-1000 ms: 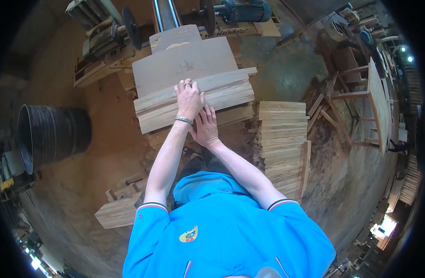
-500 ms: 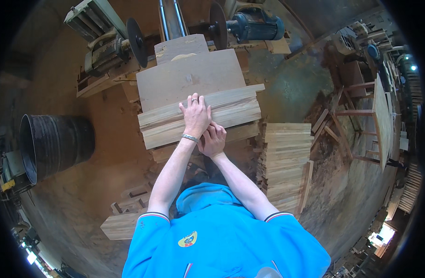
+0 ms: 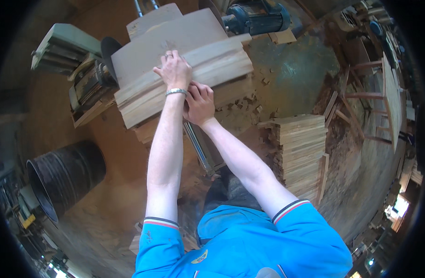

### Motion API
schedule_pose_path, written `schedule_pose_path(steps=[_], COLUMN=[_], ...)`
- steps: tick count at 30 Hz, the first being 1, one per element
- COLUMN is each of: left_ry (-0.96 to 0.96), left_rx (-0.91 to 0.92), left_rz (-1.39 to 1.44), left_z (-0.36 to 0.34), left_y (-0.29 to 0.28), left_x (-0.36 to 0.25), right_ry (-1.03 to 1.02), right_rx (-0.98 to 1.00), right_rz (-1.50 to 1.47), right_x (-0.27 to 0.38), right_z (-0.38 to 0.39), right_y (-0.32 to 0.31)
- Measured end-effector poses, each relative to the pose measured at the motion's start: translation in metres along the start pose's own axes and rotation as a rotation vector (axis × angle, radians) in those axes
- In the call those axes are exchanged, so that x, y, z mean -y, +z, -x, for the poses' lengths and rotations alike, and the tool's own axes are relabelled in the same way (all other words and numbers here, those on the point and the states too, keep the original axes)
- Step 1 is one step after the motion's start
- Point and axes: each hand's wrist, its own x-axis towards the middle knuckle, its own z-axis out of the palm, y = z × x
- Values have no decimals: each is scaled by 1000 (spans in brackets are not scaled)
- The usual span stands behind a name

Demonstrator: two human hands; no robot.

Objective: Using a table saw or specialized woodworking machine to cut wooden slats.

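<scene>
- Clock face: centred on my view.
- Boards, pale, side by side: one row point(image 3: 222, 60), toward 11 o'clock, lying across a flat panel surface point(image 3: 194, 32).
- Left grip point(image 3: 176, 70): wide, palm down on the row, fingertips toward 12 o'clock.
- Right grip point(image 3: 201, 103): fingers bent at the row's near side, below my left wrist; thumb hidden, so I cannot tell whether it pinches anything.
- Change, position: surface and boards now sit farther from my body than half a second ago; both arms reach longer.
- Change, exposed: metal rails point(image 3: 198, 148) now show on my side of the surface, near centre.
- Change, machine: the left dark disc point(image 3: 109, 53), between 10 and 11 o'clock, now appears just beside the surface's left edge; the right dark disc point(image 3: 212, 7), 12 o'clock, is partly hidden.
- Meaning, as I judge it: surface and row travel together under my push, the row keeping its order.
- Nearby: board stack point(image 3: 303, 153), 3 o'clock; dark drum point(image 3: 71, 173), between 8 and 9 o'clock; blue motor point(image 3: 263, 18), 1 o'clock.
</scene>
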Motion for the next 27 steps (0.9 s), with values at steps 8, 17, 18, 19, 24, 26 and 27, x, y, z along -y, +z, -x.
schedule_pose_path(steps=[8, 17, 18, 19, 24, 26, 27], left_ry=[-34, -17, -11, -24, -22, -25, -22], left_rx=[61, 1, -2, -5, -25, -17, -21], left_rz=[-69, -96, -95, -77, -80, -89, -88], left_z=[-77, -103, -107, -108, -118, -121, -123], left_y=[9, 12, 13, 15, 19, 21, 21], left_x=[10, 14, 15, 16, 19, 19, 19], right_ry=[-32, -48, -46, -49, -53, -47, -48], right_rx=[-76, -96, -101, -99, -105, -92, -97], right_rz=[0, 52, 56, 55, 48, 52, 53], right_x=[-16, -20, -21, -21, -22, -23, -24], right_z=[-51, -72, -75, -75, -82, -84, -85], right_y=[41, 58, 60, 62, 67, 69, 70])
